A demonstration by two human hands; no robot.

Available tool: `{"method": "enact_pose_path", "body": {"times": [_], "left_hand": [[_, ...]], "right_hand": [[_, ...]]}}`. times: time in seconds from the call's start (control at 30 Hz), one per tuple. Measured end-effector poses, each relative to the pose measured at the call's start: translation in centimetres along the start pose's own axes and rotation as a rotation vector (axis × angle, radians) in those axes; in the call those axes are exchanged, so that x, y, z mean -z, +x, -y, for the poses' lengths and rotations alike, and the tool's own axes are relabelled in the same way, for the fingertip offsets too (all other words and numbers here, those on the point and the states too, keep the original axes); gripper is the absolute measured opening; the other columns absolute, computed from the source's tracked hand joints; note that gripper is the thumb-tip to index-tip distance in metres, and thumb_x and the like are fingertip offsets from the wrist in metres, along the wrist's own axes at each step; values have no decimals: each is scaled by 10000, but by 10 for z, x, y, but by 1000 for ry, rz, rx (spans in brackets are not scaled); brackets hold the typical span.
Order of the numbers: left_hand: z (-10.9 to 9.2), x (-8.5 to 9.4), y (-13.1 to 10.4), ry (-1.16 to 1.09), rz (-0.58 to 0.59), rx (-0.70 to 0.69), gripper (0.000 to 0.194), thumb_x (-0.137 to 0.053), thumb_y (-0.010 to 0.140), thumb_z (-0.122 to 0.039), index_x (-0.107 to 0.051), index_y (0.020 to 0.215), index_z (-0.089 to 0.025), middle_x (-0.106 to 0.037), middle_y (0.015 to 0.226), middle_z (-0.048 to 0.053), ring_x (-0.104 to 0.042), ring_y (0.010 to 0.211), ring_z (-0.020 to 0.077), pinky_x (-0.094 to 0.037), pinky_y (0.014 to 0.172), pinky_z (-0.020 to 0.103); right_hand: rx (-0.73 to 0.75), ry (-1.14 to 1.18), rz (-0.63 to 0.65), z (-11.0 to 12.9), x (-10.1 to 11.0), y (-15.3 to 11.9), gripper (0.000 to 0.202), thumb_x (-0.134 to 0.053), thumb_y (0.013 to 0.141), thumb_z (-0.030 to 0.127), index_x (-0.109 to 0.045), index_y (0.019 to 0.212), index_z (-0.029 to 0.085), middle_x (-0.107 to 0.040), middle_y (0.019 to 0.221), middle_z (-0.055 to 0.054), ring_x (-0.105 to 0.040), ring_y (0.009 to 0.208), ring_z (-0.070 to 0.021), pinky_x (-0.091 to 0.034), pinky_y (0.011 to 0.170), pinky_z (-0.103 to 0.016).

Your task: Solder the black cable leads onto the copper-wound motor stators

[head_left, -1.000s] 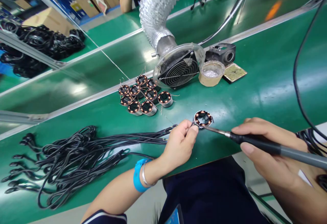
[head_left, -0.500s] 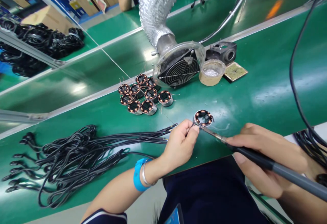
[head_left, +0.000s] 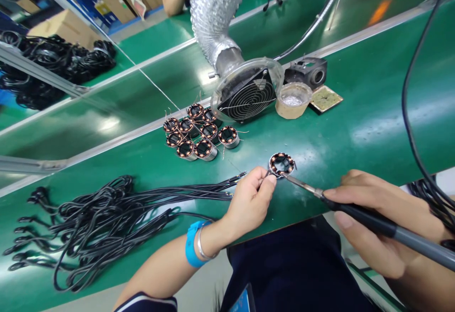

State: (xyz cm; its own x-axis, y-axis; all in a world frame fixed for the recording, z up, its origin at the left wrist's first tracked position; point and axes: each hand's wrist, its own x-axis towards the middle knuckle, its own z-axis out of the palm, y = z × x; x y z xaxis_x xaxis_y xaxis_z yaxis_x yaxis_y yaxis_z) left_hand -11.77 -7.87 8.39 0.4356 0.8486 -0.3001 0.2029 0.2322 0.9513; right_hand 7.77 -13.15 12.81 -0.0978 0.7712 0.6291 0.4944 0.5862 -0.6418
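Note:
My left hand (head_left: 253, 197) pinches a black cable end against the near left edge of a ring-shaped copper-wound coil (head_left: 282, 164) on the green bench. My right hand (head_left: 380, 217) grips a soldering iron (head_left: 369, 219) by its black and grey handle. The iron's metal tip meets the coil's near rim, just right of my left fingertips. Fine wires at that contact are too small to make out. Several similar coils (head_left: 204, 149) stand grouped behind my left hand. A bundle of black cables (head_left: 92, 226) lies to the left, its ends reaching toward that hand.
A fume extractor fan (head_left: 249, 101) with a silver duct (head_left: 216, 13) stands behind the coil. Right of it are a round tub (head_left: 292, 103), a flat square pad (head_left: 326, 98) and a black holder (head_left: 309, 72). A dark cord (head_left: 408, 108) hangs at right. Another person's arm (head_left: 174, 0) is across the bench.
The iron's tip has shifted slightly right along the coil's near rim, with my right hand moving right and a little down. My left hand keeps its pinch in almost the same place.

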Motion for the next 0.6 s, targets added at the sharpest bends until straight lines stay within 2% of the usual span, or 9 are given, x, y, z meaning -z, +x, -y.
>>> {"method": "enact_pose_path", "body": {"times": [0.33, 0.53, 0.6], "left_hand": [[1, 0, 1, -22, 4, -2, 326, -467, 966, -428, -430, 738, -198, -399, 556, -69, -336, 514, 87, -288, 536, 226], [1, 0, 1, -27, 6, -1, 320, -465, 969, -409, -424, 732, -198, -393, 552, -73, -323, 512, 84, -284, 534, 226], [1, 0, 1, -37, 8, 1, 315, -467, 969, -402, -421, 733, -198, -389, 549, -75, -320, 510, 83, -282, 533, 226]], "right_hand": [[9, -20, -16, -2, 1, 0, 287, -587, 764, 72, -678, 1021, 162, -618, 685, -23, -588, 553, -159, -472, 485, -324], [-84, -100, -45, -2, 5, -2, 246, -613, 803, 90, -675, 1015, 200, -629, 754, -32, -596, 632, -171, -460, 551, -349], [-75, -103, -74, -5, 5, -2, 266, -622, 798, 83, -684, 1030, 198, -632, 771, -38, -596, 647, -176, -449, 545, -348]]}}
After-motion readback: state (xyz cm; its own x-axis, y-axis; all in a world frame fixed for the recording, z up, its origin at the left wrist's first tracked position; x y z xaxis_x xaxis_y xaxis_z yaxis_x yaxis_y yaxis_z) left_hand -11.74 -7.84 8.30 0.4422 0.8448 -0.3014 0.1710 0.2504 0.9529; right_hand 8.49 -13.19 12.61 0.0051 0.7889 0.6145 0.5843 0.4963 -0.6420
